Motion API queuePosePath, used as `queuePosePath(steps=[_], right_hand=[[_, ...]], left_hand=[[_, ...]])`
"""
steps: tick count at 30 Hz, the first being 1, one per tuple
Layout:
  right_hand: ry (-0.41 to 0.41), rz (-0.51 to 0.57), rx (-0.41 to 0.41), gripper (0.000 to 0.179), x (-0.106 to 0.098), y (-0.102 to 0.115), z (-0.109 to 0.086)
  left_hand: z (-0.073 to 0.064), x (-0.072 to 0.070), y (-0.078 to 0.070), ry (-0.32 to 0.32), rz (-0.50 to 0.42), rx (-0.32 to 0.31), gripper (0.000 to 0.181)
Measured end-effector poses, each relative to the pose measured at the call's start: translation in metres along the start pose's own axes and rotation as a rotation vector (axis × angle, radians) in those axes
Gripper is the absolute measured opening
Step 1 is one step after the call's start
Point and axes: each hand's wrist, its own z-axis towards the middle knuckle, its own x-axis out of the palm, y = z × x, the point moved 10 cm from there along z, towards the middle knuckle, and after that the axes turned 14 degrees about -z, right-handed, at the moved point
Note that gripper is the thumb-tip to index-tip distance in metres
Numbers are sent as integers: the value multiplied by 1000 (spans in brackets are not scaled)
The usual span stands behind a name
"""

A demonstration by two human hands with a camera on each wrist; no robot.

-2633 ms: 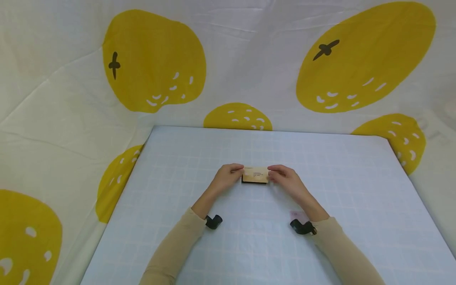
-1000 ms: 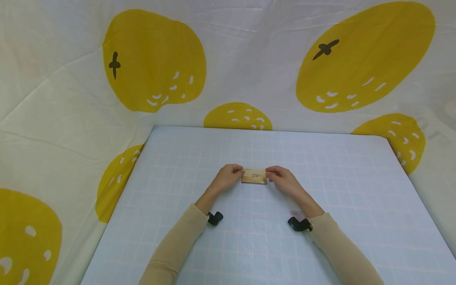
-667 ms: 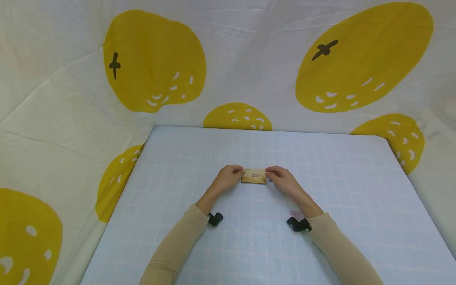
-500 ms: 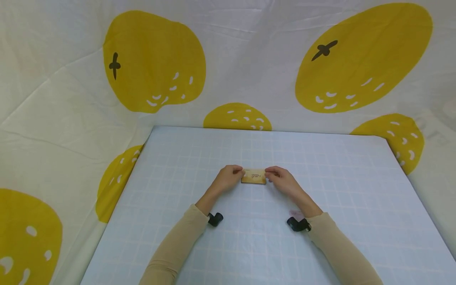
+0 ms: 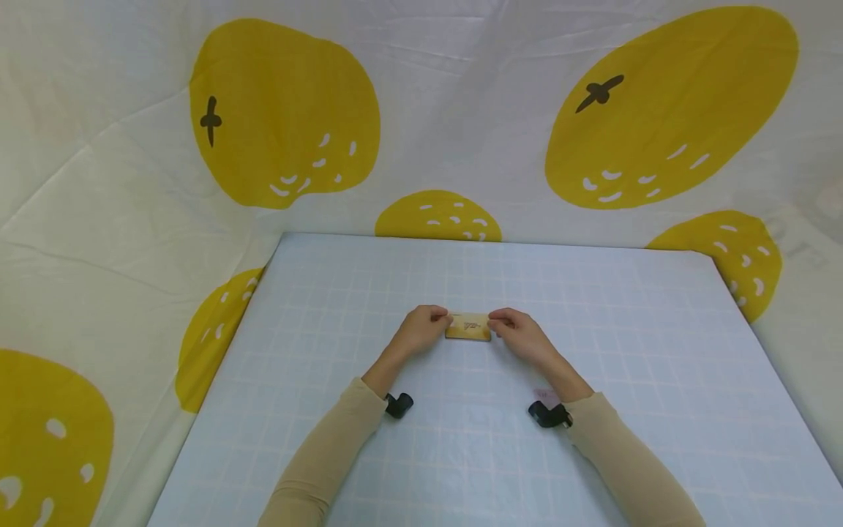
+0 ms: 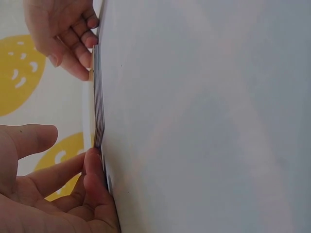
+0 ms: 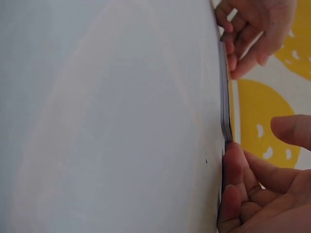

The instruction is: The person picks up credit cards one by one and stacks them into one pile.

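A neat stack of cards [image 5: 468, 327] with a gold top card bearing dark script lies flat on the table, between my two hands. In the left wrist view, its layered edges [image 6: 98, 102] line up closely. My left hand [image 5: 421, 327] presses its fingertips against the left end of the stack. At the opposite end, the fingertips of my right hand [image 5: 522, 333] press inward. Both wrist views show each near thumb, the left thumb [image 6: 39, 140] and the right thumb [image 7: 291, 130], held apart from the cards. The lower cards' faces are hidden.
A white sheet with faint grid lines covers the table [image 5: 369, 454]. Near my right wrist lies a small pinkish slip [image 5: 546, 396], partly hidden. Black wrist-worn cameras show at both cuffs. A white curtain [image 5: 461, 95] with yellow fruit prints hangs behind and at the sides.
The dark edge sticking out at the front of the stack has shrunk to a thin line, so the cards sit more evenly. My right hand has shifted slightly left; the left has barely moved.
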Motion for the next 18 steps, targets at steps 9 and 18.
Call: queuePosePath(steps=[9,18], right_hand=[[-8,-14,4,42,0,1,-1],[-25,-47,1,42,-4,2,-2]], left_hand=[[-1,0,2,0,-3,-13,43],[-3,-3,3,-14,5,-7,48]])
